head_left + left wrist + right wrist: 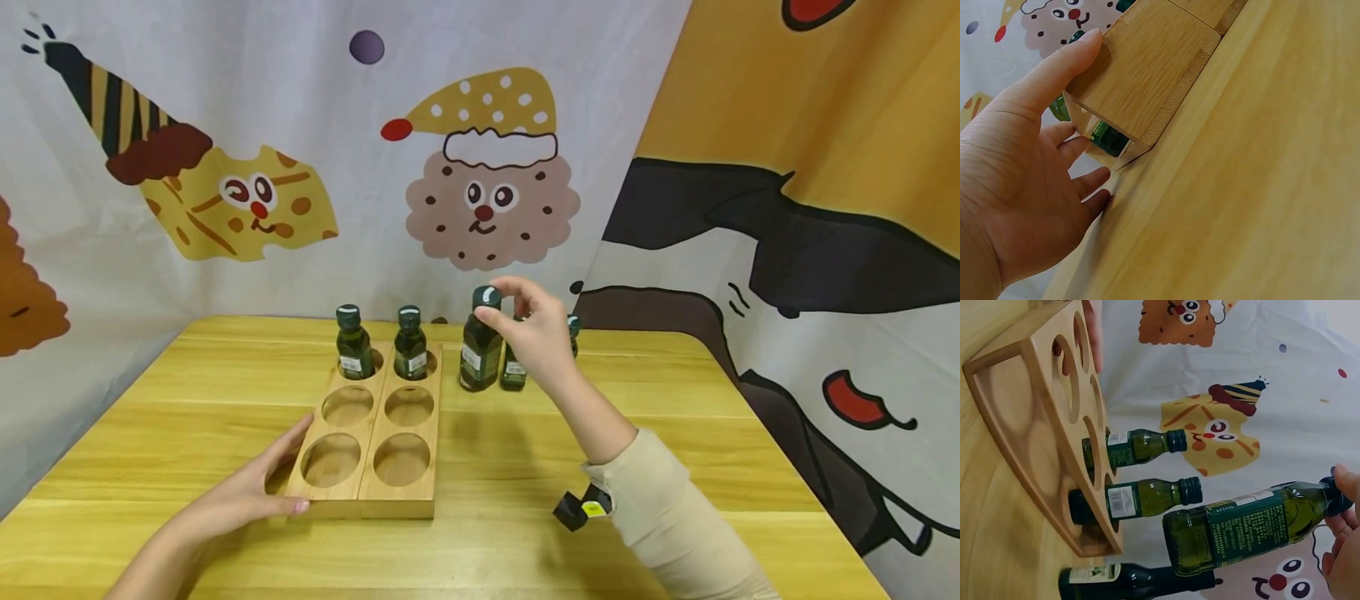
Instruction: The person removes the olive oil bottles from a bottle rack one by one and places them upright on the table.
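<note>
My right hand (pixel 543 337) pinches the dark cap of a green glass bottle (pixel 480 354) between thumb and fingers. That bottle, with its printed label, hangs tilted beside the wooden rack (pixel 397 507) in the right wrist view, clear of the wood. Two similar bottles, one at left (pixel 355 350) and one beside it (pixel 410 350), stand in the rack's far holes. The nearer round holes hold nothing. My left hand (pixel 251 492) lies at the rack's near left corner, its thumb against the front and its fingers loosely along the side.
Behind my right hand stand another green bottle (pixel 513 372) and a partly hidden one (pixel 573 329). A black device (pixel 573 510) is by the right sleeve (pixel 675 508). A cartoon-printed curtain (pixel 300 67) hangs beyond the wooden table (pixel 675 400).
</note>
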Demonstrator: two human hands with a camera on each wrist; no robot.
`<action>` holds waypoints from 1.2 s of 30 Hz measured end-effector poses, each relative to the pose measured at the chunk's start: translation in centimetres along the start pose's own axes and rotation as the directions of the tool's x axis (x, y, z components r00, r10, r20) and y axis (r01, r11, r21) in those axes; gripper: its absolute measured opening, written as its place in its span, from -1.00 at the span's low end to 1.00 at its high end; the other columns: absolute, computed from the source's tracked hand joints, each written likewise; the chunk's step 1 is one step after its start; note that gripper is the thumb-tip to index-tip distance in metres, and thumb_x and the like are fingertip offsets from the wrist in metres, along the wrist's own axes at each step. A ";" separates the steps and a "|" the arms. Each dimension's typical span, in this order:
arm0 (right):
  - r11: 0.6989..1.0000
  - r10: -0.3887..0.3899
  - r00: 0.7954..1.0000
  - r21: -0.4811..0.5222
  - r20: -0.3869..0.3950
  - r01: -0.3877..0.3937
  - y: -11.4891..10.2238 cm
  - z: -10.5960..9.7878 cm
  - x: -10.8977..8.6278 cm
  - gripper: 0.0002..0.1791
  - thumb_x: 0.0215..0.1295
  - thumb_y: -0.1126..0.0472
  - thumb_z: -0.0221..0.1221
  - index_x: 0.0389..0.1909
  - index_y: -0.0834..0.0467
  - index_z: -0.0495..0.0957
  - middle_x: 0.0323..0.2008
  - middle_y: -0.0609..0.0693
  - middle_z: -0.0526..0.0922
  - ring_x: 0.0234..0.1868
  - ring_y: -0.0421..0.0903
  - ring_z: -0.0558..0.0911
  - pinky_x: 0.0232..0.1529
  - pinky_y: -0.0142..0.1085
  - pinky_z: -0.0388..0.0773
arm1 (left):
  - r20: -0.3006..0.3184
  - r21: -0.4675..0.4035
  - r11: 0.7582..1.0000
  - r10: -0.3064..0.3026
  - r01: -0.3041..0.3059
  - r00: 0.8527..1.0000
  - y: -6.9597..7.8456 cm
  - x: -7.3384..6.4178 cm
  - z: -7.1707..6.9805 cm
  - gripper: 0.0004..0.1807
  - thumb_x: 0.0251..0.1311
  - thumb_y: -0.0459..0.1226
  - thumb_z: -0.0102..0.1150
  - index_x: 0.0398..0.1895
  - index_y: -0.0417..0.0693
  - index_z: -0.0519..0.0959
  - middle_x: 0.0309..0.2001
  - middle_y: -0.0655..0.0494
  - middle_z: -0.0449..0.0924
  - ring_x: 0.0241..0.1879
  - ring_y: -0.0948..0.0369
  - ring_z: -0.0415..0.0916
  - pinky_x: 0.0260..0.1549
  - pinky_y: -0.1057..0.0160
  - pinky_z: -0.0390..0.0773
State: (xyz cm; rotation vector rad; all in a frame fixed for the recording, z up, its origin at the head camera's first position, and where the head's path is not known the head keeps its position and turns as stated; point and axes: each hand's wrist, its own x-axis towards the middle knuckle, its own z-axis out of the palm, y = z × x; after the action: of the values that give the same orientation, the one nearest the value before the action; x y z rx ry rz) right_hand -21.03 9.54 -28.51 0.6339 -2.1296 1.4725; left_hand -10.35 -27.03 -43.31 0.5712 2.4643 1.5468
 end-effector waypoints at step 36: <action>0.996 0.073 0.997 -0.045 -0.028 -0.074 6.1 2.8 -4.2 -0.65 0.02 0.25 0.43 -0.14 0.21 0.62 -0.46 -0.03 0.42 -0.40 0.17 0.35 -0.42 -0.31 0.25 | -0.007 0.030 0.999 -0.016 0.017 1.000 -0.3 0.0 0.0 0.09 0.06 -0.31 0.36 0.54 0.04 -0.17 0.43 -0.33 -0.04 0.25 0.37 0.11 0.13 -0.42 -0.04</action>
State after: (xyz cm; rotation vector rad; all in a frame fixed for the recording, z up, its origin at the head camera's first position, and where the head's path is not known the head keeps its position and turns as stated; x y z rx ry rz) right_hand -21.78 9.25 -36.37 0.5216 -2.1807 1.4576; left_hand -10.39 -27.10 -43.56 0.5500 2.4945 1.5105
